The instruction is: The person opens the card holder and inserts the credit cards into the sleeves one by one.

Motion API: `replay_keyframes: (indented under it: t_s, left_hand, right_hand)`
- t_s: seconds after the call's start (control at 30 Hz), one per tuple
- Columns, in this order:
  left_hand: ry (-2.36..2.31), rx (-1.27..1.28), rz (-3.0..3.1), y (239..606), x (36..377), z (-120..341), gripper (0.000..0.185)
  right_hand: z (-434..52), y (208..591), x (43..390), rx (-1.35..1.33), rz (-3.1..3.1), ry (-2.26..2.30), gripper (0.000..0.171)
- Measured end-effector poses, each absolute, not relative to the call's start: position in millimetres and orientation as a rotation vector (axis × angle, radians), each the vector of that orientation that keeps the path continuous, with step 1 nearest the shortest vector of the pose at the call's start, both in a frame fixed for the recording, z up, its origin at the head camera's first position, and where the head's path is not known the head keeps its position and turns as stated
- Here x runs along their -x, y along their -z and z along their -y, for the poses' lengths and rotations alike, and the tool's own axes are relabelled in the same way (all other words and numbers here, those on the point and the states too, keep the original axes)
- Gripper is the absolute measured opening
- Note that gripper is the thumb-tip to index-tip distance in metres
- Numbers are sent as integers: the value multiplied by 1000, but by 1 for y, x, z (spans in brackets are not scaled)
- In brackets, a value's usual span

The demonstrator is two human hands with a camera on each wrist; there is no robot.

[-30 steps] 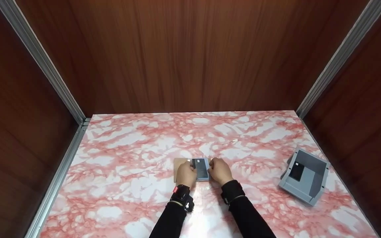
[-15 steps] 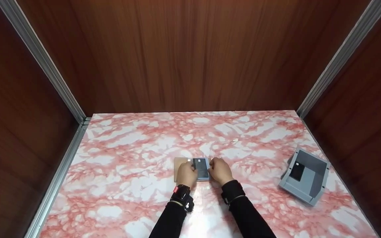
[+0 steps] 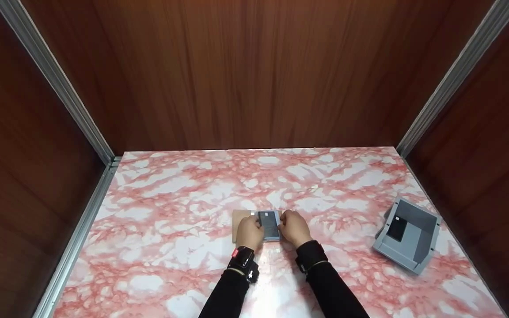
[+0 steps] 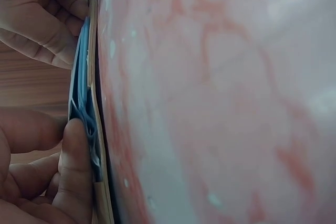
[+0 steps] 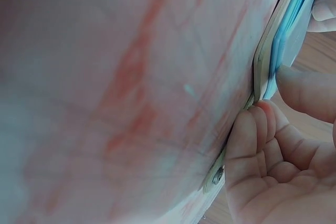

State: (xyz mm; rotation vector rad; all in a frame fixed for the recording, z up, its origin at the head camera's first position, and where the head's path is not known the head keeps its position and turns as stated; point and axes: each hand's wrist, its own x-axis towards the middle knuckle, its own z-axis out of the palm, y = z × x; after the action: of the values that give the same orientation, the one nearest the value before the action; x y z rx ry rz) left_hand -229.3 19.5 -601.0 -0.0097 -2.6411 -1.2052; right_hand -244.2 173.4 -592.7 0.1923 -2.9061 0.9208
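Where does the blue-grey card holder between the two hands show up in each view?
Head: the card holder lies low of centre, between the left hand and the right hand, on a thin wooden board.
Left wrist: seen edge-on as a blue strip at the left edge.
Right wrist: a blue edge at upper right.
Shared landmark: the red-veined marble tabletop, and the board under the holder.

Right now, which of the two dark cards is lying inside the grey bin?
The dark card at the right of the table, lying alone in the open grey bin. The other card sits between both hands on the tan board.
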Motion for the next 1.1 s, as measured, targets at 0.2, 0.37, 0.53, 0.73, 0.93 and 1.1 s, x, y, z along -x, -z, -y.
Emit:
replay_keyframes:
  t_s: [0.2,0.37,0.53,0.73,0.93,1.1]
  left_hand:
    - [1206,-1,2645,602,230,-19,18]
    - [1208,-21,2658,600,229,-19,18]
    - [1234,-49,2663,598,227,-18,20]
    - [1208,-42,2643,595,225,-16,12]
    - [1173,-18,2611,591,225,-11,19]
    - [1157,-25,2580,589,226,-7,15]
  right_hand:
    - [-173,594,244,-175,2898,-908,15]
    - [-173,593,245,-179,2889,-907,16]
    - [-173,593,245,-186,2878,-920,17]
    - [-173,593,243,-186,2877,-939,18]
    - [-174,592,242,-203,2852,-935,15]
    - [-174,593,242,-222,2839,-927,15]
